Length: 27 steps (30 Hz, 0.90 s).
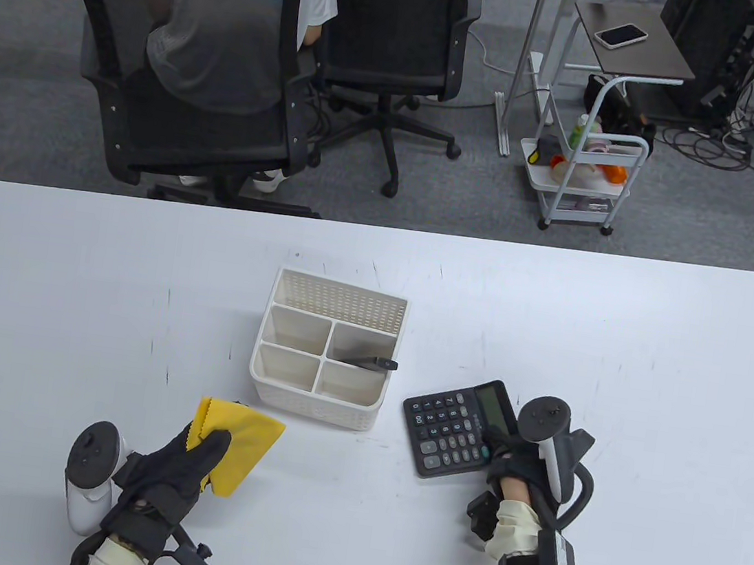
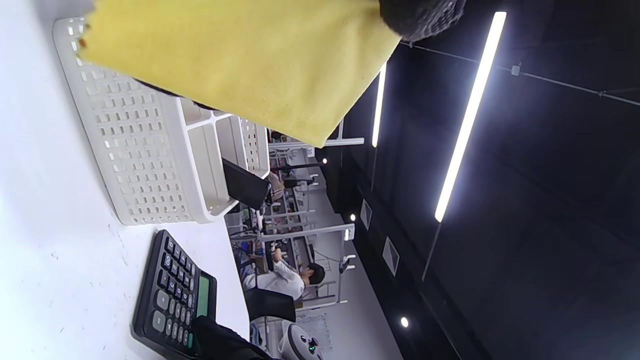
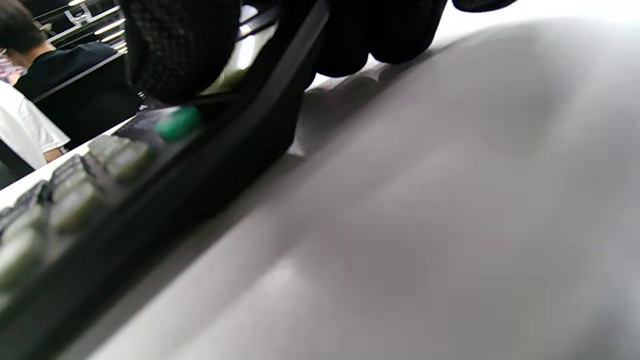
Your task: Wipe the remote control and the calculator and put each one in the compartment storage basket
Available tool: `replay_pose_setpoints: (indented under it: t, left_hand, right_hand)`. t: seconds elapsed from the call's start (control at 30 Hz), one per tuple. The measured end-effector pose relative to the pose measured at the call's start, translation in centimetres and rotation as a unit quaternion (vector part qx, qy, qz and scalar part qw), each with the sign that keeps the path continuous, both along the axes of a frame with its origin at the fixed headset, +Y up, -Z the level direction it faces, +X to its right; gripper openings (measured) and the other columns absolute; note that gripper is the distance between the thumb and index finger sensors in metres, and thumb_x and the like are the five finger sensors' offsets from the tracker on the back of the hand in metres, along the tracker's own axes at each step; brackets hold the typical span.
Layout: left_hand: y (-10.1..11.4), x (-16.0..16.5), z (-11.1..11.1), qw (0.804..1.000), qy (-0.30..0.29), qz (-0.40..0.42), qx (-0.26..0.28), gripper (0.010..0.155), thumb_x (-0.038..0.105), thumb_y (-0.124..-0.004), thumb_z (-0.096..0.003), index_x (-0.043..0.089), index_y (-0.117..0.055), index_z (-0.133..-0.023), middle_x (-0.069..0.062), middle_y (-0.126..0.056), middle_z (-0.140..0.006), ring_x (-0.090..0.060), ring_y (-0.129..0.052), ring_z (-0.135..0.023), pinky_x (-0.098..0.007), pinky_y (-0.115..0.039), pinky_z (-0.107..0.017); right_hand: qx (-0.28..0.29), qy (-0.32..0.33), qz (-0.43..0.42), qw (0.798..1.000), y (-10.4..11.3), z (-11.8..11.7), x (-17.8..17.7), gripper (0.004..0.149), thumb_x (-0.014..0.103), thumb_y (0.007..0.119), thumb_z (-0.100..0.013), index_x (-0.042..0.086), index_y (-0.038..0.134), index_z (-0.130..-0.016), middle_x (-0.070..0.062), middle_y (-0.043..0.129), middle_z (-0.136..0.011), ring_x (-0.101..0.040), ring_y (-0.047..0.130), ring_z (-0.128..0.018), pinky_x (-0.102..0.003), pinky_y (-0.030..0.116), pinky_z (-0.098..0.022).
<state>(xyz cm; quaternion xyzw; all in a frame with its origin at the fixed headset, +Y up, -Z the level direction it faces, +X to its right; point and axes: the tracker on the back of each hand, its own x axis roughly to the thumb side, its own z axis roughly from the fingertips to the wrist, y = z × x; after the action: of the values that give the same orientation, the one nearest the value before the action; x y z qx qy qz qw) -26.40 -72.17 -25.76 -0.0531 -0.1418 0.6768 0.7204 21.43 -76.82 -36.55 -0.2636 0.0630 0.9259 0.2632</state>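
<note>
Though 4-compt basket (image 1: 305, 403), just remote (image 1: 370, 362) inside

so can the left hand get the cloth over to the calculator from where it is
Probably yes: the left hand holds the yellow cloth, and bare table lies between it and the calculator, which the right hand grips.

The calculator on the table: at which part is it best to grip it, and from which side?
Grip the calculator probably by its right long edge, coming from the right, where the right hand already is. It lies flat and thin, keys up; a thumb on top and fingers under that edge could lift it.
</note>
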Motion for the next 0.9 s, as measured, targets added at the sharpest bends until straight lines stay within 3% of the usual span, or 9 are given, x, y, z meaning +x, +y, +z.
replay_pose_setpoints:
  t: [0.23, 0.4, 0.5, 0.7, 0.9]
  left_hand:
    - [0.0, 0.0, 0.0, 1.0, 0.0, 0.002, -0.001, 0.046, 0.042, -0.063, -0.0611, 0.031, -0.062, -0.106, -0.011, -0.079, -0.104, -0.043, -0.084, -0.09, -0.055, -0.077, -0.062]
    - [0.0, 0.0, 0.0, 1.0, -0.001, 0.001, -0.004, 0.046, 0.042, -0.063, -0.0611, 0.03, -0.061, -0.106, -0.011, -0.079, -0.104, -0.043, -0.084, -0.09, -0.055, -0.077, -0.062]
    - [0.0, 0.0, 0.0, 1.0, 0.0, 0.001, -0.005, 0.046, 0.042, -0.063, -0.0612, 0.03, -0.061, -0.106, -0.011, -0.079, -0.104, -0.043, -0.084, -0.09, -0.055, -0.077, -0.062]
    - [0.0, 0.4, -0.1, 1.0, -0.011, 0.005, -0.006, 0.046, 0.042, -0.063, -0.0613, 0.031, -0.061, -0.106, -0.011, -0.079, -0.104, -0.043, -0.084, -0.091, -0.055, -0.077, -0.062]
    - [0.2, 0.9, -0.2, 0.999, -0.034, 0.0, 0.006, 0.047, 0.043, -0.063, -0.0612, 0.031, -0.061, -0.106, -0.011, -0.079, -0.105, -0.044, -0.084, -0.091, -0.055, -0.077, -0.062]
  right_hand:
    - [0.028, -0.024, -0.113, 0.993, 0.9, 0.7, 0.1, 0.046, 0.026, 0.082, -0.051, -0.001, 0.075, -0.088, -0.028, 0.046, -0.106, -0.052, 0.057, -0.091, -0.067, 0.054, -0.061]
    - [0.07, -0.036, -0.176, 0.981, 1.1, 1.4, -0.6, 0.046, 0.02, 0.077, -0.052, -0.004, 0.069, -0.089, -0.034, 0.055, -0.103, -0.035, 0.094, -0.072, -0.059, 0.076, -0.054]
    - [0.07, -0.025, -0.177, 0.981, 0.9, 1.8, -1.0, 0.049, 0.018, 0.074, -0.053, -0.008, 0.068, -0.094, -0.036, 0.059, -0.101, -0.034, 0.095, -0.07, -0.059, 0.075, -0.053]
    - [0.109, -0.049, -0.242, 0.963, 1.1, 3.5, -1.7, 0.05, 0.016, 0.071, -0.054, -0.01, 0.065, -0.096, -0.037, 0.057, -0.101, -0.041, 0.09, -0.07, -0.064, 0.074, -0.051]
    - [0.183, -0.082, -0.303, 0.932, 3.3, 6.2, -1.7, 0.05, 0.016, 0.071, -0.054, -0.01, 0.065, -0.097, -0.036, 0.056, -0.101, -0.041, 0.089, -0.069, -0.063, 0.074, -0.05]
